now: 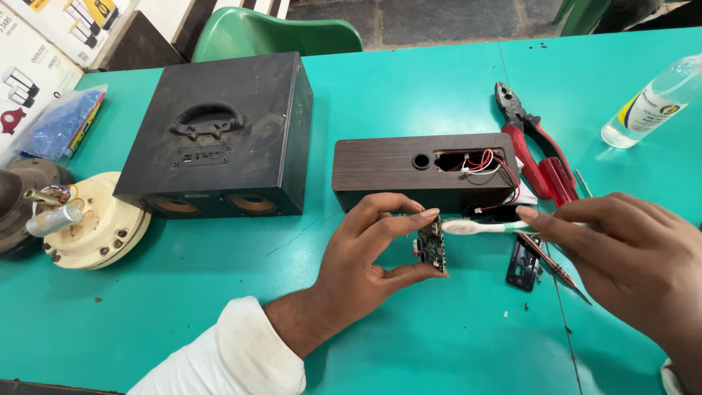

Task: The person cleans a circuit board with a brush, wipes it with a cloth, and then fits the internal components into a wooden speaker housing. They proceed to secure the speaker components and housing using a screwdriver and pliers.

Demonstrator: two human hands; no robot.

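Carefully noted:
Board: we pinched the small green circuit board [432,245] upright between thumb and fingertips of our left hand [369,252], above the teal table [409,88], just near of the brown wooden speaker [424,170].
Brush: our right hand [629,245] was closed on a white toothbrush [482,227], its head touching the board's top edge.
Risk: we judged that hard scrubbing could lever the board from that light pinch.
Wires: red and white wires [482,162] hung from the speaker's opening; snagging seemed possible.
Right side: red pliers [537,150], a black faceplate [523,262].
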